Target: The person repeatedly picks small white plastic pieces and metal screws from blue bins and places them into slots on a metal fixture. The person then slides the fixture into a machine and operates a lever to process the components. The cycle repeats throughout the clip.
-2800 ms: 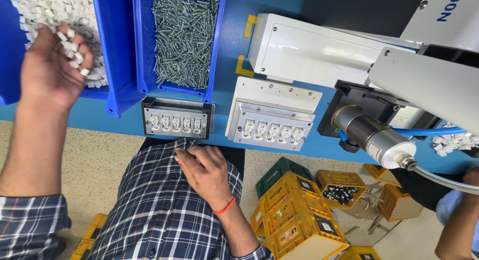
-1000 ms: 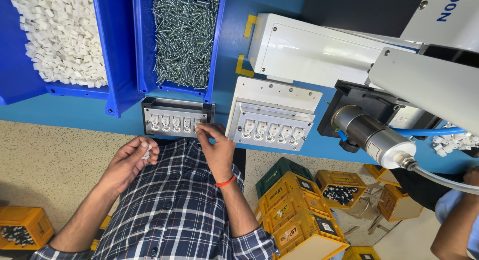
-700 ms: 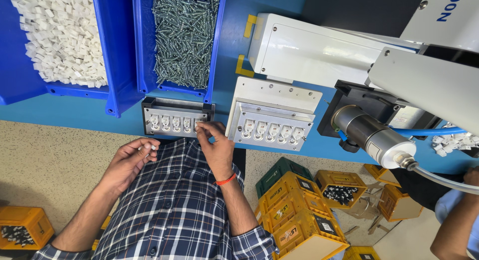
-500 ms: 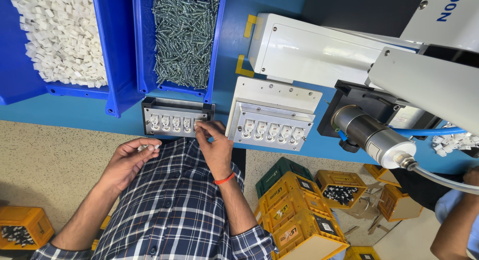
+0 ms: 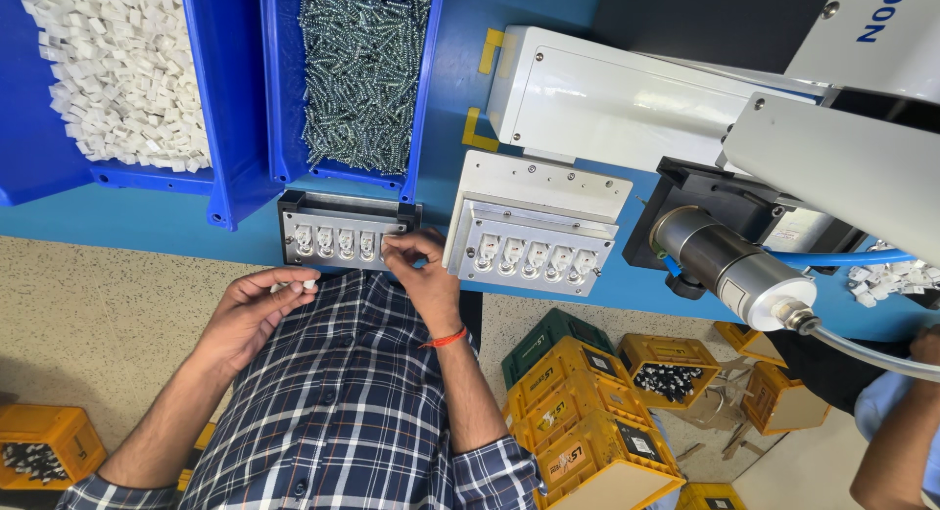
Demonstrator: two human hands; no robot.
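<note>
- A yellow crate (image 5: 44,446) holding dark parts sits on the speckled floor at the far left.
- A blue bin (image 5: 230,128) on the blue bench is heaped with small white plastic pieces (image 5: 117,74).
- The left hand (image 5: 250,314) hovers low over the plaid shirt, fingers curled loosely around a few small white pieces (image 5: 306,285) pinched at the fingertips.
- A second blue bin (image 5: 423,89) beside the first is full of silver screws (image 5: 360,69).
- Just below the bins lies a dark metal fixture (image 5: 338,238) with a row of white parts seated in its slots.
- The right hand (image 5: 421,270), with a red band at the wrist, reaches to the fixture's right end; thumb and forefinger are closed together at the last slot, and whether they grip a piece I cannot tell.
- A white fixture (image 5: 534,241) with five seated parts stands just to the right.
- A grey cylinder (image 5: 729,270) of the white machine juts out farther right.
- Another person's arm (image 5: 896,441) shows at the right edge.
</note>
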